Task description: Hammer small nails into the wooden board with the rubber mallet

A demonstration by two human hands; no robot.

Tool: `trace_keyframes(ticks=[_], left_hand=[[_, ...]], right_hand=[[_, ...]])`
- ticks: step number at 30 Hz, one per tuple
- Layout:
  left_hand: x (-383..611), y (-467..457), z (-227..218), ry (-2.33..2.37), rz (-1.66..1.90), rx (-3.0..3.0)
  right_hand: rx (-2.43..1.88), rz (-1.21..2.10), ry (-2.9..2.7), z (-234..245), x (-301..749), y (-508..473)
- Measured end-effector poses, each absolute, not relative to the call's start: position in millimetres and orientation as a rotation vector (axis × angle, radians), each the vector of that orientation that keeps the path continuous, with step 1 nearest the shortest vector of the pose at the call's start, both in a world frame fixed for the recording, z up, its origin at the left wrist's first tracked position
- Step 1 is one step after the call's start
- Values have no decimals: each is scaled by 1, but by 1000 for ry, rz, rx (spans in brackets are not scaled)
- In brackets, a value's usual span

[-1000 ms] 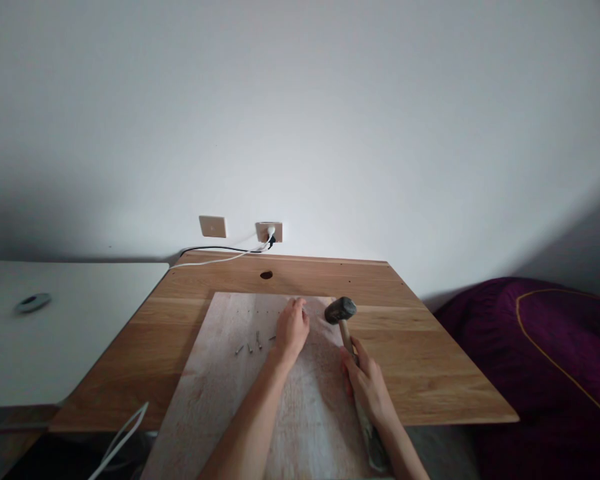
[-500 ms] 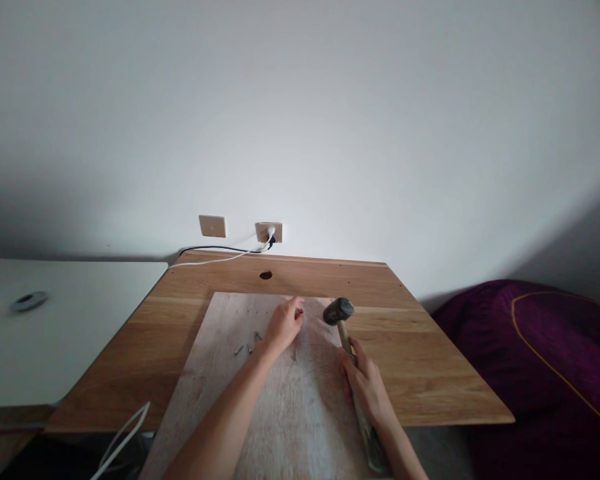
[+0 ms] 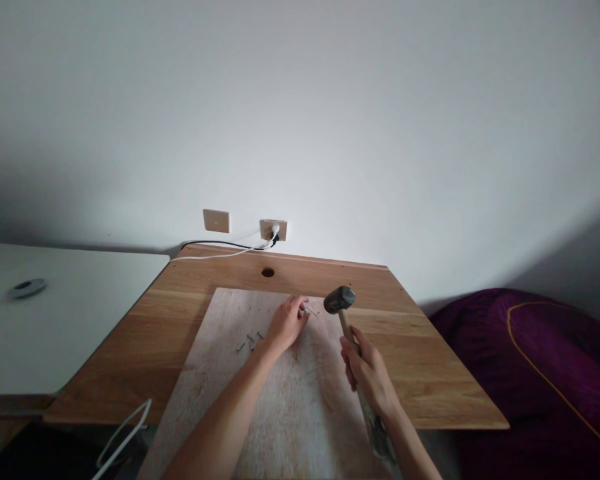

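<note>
A pale wooden board (image 3: 280,400) lies on an oak desk (image 3: 430,373). My left hand (image 3: 286,325) rests on the board's far part, fingers pinched on a small nail (image 3: 307,311) held against the wood. My right hand (image 3: 369,373) is wrapped round the wooden handle of a hammer (image 3: 341,308), whose dark head hangs just right of the nail, slightly above the board. A few loose nails (image 3: 249,341) lie on the board left of my left hand.
A white table (image 3: 55,320) with a grey ring (image 3: 25,288) adjoins on the left. Wall sockets (image 3: 273,230) with cables sit behind the desk. A purple beanbag (image 3: 540,360) is at the right. A white cable (image 3: 123,433) hangs at the near left.
My left hand has shifted a little and now pinches a nail upright on the board. The hammer head has lifted slightly and stays beside it.
</note>
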State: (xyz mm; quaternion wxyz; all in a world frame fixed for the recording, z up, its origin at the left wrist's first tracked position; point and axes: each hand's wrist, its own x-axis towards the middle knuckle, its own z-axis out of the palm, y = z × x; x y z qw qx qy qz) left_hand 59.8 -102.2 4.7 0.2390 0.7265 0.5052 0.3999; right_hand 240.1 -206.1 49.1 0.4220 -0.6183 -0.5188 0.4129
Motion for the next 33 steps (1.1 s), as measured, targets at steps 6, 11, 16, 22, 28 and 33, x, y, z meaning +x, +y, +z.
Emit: trace_keyframes(ticks=[6, 11, 16, 22, 28, 33], left_hand=[[61, -102, 6, 1340, 1053, 1952], [59, -101, 4, 1304, 1057, 1947], [58, -104, 5, 1353, 1060, 2001], [58, -107, 6, 1392, 1026, 1985], [58, -104, 3, 1347, 1075, 1985], [60, -100, 0, 1328, 1099, 1929]], right_hand=[[-1562, 1036, -1397, 58, 229, -199], [-1574, 1025, -1458, 60, 221, -196], [-1591, 997, -1534, 58, 216, -195], [-1628, 1013, -1591, 54, 217, -196], [-1603, 968, -1467, 53, 219, -196], [-1610, 995, -1473, 49, 219, -197]])
